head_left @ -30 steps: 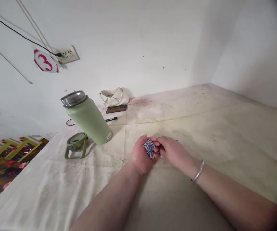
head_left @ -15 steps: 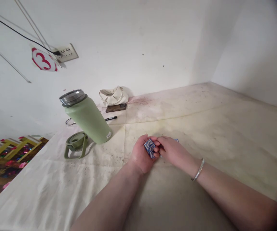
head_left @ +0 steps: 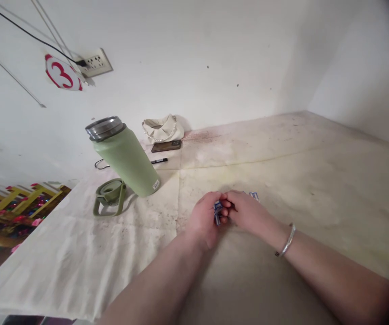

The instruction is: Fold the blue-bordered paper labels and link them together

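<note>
My left hand [head_left: 205,216] is curled round a small bunch of blue-and-white pieces [head_left: 218,211], which lie in the palm under bent fingers. They are too small and shaded to name more closely. My right hand [head_left: 247,210], with a silvery bangle at the wrist, meets the left hand's fingertips. Its fingers are bent inward and mostly hidden, so anything pinched there does not show. Just beyond the right hand's knuckles, more blue-edged white pieces [head_left: 254,196] lie on the cloth-covered table [head_left: 140,262].
Left of my hands stands a green bottle [head_left: 125,158] without its lid; the green lid [head_left: 110,195] lies beside it. Farther back are a black pen [head_left: 159,160], a phone [head_left: 166,146] and a cream handbag [head_left: 163,128] near the wall. A socket [head_left: 96,63] is on the wall.
My left palm has tipped inward and closed more, so less of the pieces shows. The right hand stays against it. The whole view has shifted slightly, and more pieces show behind the right hand.
</note>
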`<state>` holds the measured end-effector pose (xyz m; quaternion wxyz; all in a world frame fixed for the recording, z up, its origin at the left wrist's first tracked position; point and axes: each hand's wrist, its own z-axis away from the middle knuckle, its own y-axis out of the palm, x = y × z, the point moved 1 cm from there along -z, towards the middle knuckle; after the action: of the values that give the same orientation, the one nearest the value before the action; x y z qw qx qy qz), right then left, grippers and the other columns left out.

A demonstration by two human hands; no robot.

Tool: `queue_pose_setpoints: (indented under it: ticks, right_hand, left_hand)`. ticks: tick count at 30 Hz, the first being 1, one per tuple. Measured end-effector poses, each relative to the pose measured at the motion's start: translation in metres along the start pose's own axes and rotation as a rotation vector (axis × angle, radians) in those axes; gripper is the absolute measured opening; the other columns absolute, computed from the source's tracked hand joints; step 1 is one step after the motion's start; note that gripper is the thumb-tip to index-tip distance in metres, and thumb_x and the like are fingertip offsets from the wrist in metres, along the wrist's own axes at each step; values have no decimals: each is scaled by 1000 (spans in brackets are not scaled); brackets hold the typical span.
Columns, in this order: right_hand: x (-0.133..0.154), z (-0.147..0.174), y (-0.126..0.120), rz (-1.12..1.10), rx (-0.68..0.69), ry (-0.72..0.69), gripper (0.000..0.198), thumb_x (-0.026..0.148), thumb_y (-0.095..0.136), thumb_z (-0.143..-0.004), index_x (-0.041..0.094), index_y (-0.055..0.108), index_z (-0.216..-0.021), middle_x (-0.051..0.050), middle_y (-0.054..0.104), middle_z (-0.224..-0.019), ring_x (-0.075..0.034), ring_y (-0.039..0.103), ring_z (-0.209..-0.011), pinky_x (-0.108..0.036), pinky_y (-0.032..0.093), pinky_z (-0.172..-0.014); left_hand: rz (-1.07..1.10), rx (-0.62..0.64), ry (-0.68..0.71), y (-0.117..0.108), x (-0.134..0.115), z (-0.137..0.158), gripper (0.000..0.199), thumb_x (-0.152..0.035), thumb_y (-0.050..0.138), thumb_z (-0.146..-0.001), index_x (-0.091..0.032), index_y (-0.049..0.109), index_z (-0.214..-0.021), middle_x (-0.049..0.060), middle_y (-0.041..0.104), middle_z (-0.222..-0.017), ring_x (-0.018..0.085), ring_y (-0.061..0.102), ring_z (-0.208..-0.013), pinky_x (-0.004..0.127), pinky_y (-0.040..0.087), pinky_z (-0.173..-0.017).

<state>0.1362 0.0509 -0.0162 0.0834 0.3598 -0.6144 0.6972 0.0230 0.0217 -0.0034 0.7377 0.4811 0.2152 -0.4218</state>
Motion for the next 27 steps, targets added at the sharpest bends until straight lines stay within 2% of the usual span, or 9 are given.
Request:
queue_pose_setpoints:
  ticks: [4,11,13,15,19,22,27]
  right_hand:
    - [0,-1,1,-60,3,23,11,11,45,-72,18,53,-71,-2,62,-80,-13,54,-71,-24,33,-62]
    - [-6,-2,4,-115,-14,22,11,16,43,-76,18,54,-73,-3,64,-82,-15,57,-73,-25,38,-64]
    - [-6,-2,3,-141,-49,12,13,15,44,-77,18,57,-75,-3,64,-84,-15,57,-76,-26,40,-67]
    - [-4,0,0,-200,-141,-9,17,17,45,-80,18,60,-86,-4,64,-91,-16,58,-82,-27,43,-71]
    - [1,4,-5,-191,-314,-176,24,27,49,-85,17,60,-104,-7,61,-103,-17,56,-96,-31,45,-85]
    - [4,6,-3,-95,-281,-321,26,28,55,-82,19,62,-105,-8,57,-110,-20,51,-106,-35,41,-95]
    - [3,6,4,-109,-234,-320,22,25,58,-79,18,65,-99,-9,52,-113,-19,50,-107,-34,42,-96]
  left_hand:
    - [-46,15,21,-2,-2,3,11,-23,57,-72,-12,60,-74,2,55,-65,7,44,-50,20,28,-43]
    - [10,135,-62,-8,-7,-7,12,-24,52,-72,-13,57,-73,-1,49,-61,5,38,-44,18,21,-40]
    - [33,157,-73,-9,-7,-9,10,-23,53,-72,-13,56,-72,-1,47,-60,5,37,-43,18,19,-39]
    - [62,171,-87,-10,-7,-11,10,-23,52,-73,-13,54,-71,-1,47,-60,5,37,-44,17,20,-40]
    - [134,159,-100,-11,-6,-13,20,-31,48,-80,-14,53,-70,-1,47,-60,7,41,-45,18,26,-42]
    - [177,135,-78,-11,-6,-14,26,-35,45,-84,-15,53,-70,1,51,-62,10,47,-51,21,36,-49]
    - [212,119,-71,-9,-5,-13,29,-34,42,-87,-14,55,-69,3,54,-64,12,51,-55,23,41,-57]
